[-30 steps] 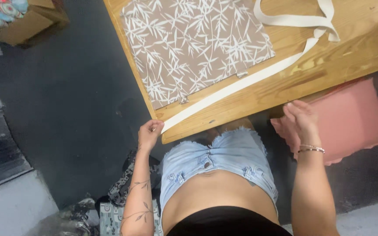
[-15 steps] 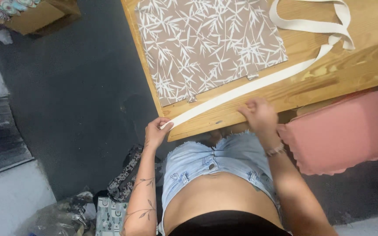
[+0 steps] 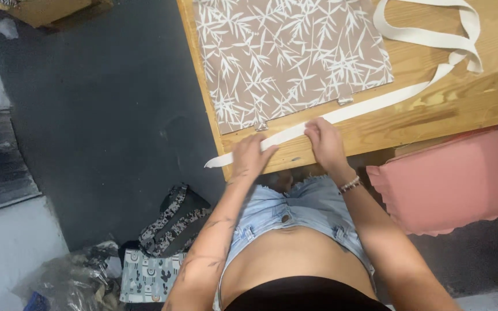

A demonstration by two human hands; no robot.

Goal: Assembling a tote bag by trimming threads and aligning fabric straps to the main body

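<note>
- I had both hands down on the cream webbing strap, near its free end at the front edge of the wooden bench.
- My left hand lay over the strap close to the loose tip, fingers bent and pressing it to the wood; whether they pinched it from below I could not tell.
- My right hand sat just beside it, further along the strap, fingers curled down on the band and pinning it flat.
- I judged the two hands were set close together so the short stretch between them stayed taut and straight.
- The strap's long axis ran on a slant along the bench edge: its tip poked out past the bench corner to my left, and the rest climbed away to my right, where it looped back on itself.
- It lay just beside the lower edge of the brown leaf-print fabric, which was spread flat on the bench.
- Two small tabs stuck out from that fabric edge toward the strap.
- A pink scalloped cloth lay below the bench to my right.
</note>
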